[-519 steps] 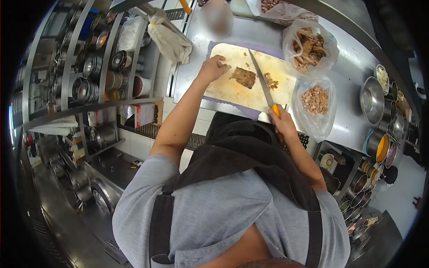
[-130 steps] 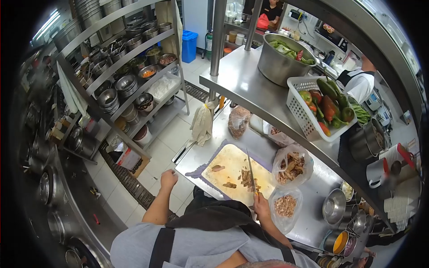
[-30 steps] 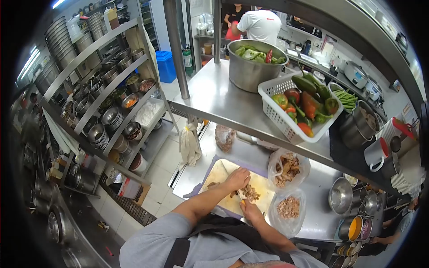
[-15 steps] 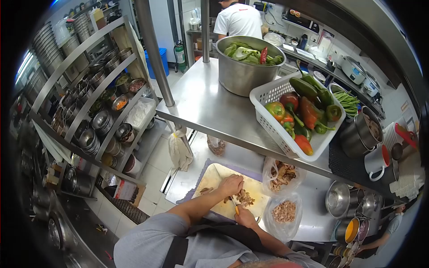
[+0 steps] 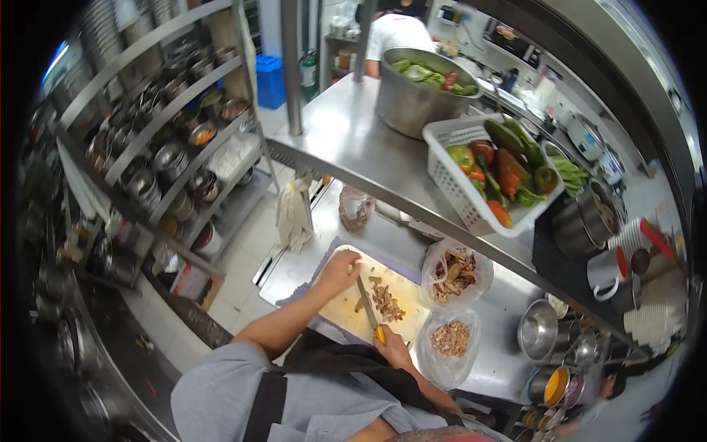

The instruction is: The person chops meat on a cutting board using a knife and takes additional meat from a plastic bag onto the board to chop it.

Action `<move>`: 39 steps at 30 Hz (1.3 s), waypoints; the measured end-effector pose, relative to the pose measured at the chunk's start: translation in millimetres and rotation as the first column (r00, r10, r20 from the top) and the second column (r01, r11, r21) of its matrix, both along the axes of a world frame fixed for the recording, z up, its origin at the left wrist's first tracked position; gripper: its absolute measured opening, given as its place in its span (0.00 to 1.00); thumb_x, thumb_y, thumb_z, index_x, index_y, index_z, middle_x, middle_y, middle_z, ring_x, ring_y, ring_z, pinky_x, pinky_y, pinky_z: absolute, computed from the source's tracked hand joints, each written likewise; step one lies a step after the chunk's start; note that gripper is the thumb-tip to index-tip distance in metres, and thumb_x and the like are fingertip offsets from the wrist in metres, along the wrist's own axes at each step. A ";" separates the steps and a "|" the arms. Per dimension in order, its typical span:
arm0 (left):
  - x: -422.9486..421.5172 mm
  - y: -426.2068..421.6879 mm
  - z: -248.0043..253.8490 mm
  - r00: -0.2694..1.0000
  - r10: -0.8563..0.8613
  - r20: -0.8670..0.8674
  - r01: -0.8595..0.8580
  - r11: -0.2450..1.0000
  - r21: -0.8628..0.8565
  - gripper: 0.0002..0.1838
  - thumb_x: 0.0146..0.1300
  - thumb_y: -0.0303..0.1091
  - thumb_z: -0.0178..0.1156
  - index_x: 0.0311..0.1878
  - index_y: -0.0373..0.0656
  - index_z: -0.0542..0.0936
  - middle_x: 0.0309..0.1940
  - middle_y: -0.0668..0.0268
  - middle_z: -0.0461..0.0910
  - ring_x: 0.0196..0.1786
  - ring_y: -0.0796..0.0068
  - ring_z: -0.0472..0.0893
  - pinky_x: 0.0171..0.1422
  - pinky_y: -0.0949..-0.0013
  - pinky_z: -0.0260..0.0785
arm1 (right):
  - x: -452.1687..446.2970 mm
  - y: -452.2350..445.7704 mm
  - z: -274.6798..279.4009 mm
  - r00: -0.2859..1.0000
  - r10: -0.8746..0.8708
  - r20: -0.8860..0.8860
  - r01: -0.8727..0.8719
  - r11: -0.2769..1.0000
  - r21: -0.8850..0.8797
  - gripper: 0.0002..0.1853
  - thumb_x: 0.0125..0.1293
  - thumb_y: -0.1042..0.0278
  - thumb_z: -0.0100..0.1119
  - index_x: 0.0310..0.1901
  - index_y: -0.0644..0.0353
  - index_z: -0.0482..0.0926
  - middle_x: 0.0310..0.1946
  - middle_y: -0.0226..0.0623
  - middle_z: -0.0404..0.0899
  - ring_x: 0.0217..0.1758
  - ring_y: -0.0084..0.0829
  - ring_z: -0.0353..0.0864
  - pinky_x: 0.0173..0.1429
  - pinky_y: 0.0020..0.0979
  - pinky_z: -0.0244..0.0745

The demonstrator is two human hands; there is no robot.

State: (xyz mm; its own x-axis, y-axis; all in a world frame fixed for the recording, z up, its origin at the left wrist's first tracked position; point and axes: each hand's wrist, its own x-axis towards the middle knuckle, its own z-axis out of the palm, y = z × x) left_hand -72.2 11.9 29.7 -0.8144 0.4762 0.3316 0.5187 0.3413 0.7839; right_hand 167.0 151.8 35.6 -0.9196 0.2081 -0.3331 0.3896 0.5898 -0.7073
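My right hand (image 5: 395, 348) is closed round the yellow handle of a knife (image 5: 367, 306). Its blade points away from me over the cutting board (image 5: 340, 315), just left of a pile of chopped brown meat (image 5: 387, 300). Beyond the blade, near the board's upper left edge, is my left hand (image 5: 341, 271). Its fingers are curled together close to the knife's tip; anything in them is too small to make out. A purple cloth (image 5: 309, 289) shows under the board. To the right are a plastic bag of larger meat pieces (image 5: 454, 276) and a bag of finely chopped meat (image 5: 451, 339).
Above the worktop, a steel shelf (image 5: 331, 121) bears a pot of green peppers (image 5: 412, 103) and a white basket of peppers (image 5: 458, 184). Metal bowls (image 5: 537, 329) stand at right. A cloth (image 5: 293, 215) hangs left. Another person (image 5: 398, 33) is at the back.
My left hand has lifted off the meat and moved to the board's upper left. The knife's blade now shows in full beside the pile. The camera view has shifted.
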 end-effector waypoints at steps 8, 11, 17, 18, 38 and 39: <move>24.7 -74.8 -10.0 0.998 0.049 0.050 -0.008 0.788 -0.616 0.19 0.63 0.47 0.62 0.44 0.39 0.83 0.45 0.53 0.80 0.52 0.50 0.78 0.55 0.53 0.74 | 11.0 15.1 -6.6 0.997 0.057 0.056 -0.059 0.998 0.034 0.18 0.65 0.60 0.61 0.49 0.63 0.75 0.32 0.57 0.81 0.37 0.55 0.83 0.41 0.45 0.75; 28.2 -74.4 -19.2 0.995 0.066 0.075 -0.012 0.826 -0.563 0.19 0.66 0.48 0.60 0.39 0.39 0.83 0.43 0.52 0.81 0.50 0.50 0.79 0.53 0.52 0.74 | 5.4 29.2 -30.9 0.999 -0.024 0.033 0.023 0.999 0.044 0.19 0.65 0.60 0.60 0.52 0.63 0.75 0.27 0.52 0.82 0.28 0.46 0.85 0.33 0.42 0.77; 40.7 -66.8 -13.4 0.993 0.041 0.109 0.026 0.836 -0.548 0.21 0.67 0.50 0.59 0.38 0.38 0.83 0.38 0.53 0.82 0.46 0.52 0.81 0.53 0.52 0.72 | -3.1 30.9 -19.5 0.993 -0.069 0.092 0.062 0.995 0.078 0.20 0.66 0.59 0.58 0.54 0.63 0.74 0.24 0.51 0.81 0.20 0.40 0.82 0.26 0.39 0.77; 41.9 -65.9 -11.2 0.993 0.038 0.109 0.028 0.837 -0.547 0.21 0.67 0.50 0.59 0.38 0.38 0.83 0.38 0.53 0.82 0.46 0.52 0.81 0.53 0.52 0.72 | -4.5 27.2 -10.9 0.993 -0.072 0.091 0.064 0.995 0.079 0.20 0.66 0.59 0.58 0.54 0.63 0.74 0.24 0.51 0.81 0.20 0.40 0.82 0.26 0.39 0.77; 71.8 -30.2 -38.2 0.988 -0.104 -0.115 0.077 0.973 -0.218 0.10 0.58 0.24 0.57 0.43 0.43 0.82 0.35 0.60 0.79 0.45 0.55 0.80 0.51 0.58 0.74 | 0.0 22.8 -14.5 0.995 -0.053 0.081 0.039 0.986 0.164 0.20 0.66 0.58 0.57 0.53 0.61 0.72 0.34 0.63 0.82 0.40 0.60 0.83 0.43 0.50 0.77; 75.1 -33.7 -35.9 0.989 -0.105 -0.108 0.080 0.973 -0.219 0.10 0.58 0.24 0.57 0.43 0.43 0.82 0.35 0.60 0.79 0.45 0.55 0.80 0.51 0.58 0.74 | -0.5 21.8 -11.9 0.995 -0.054 0.088 0.039 0.986 0.163 0.20 0.66 0.58 0.57 0.53 0.61 0.72 0.34 0.63 0.82 0.40 0.60 0.83 0.43 0.50 0.77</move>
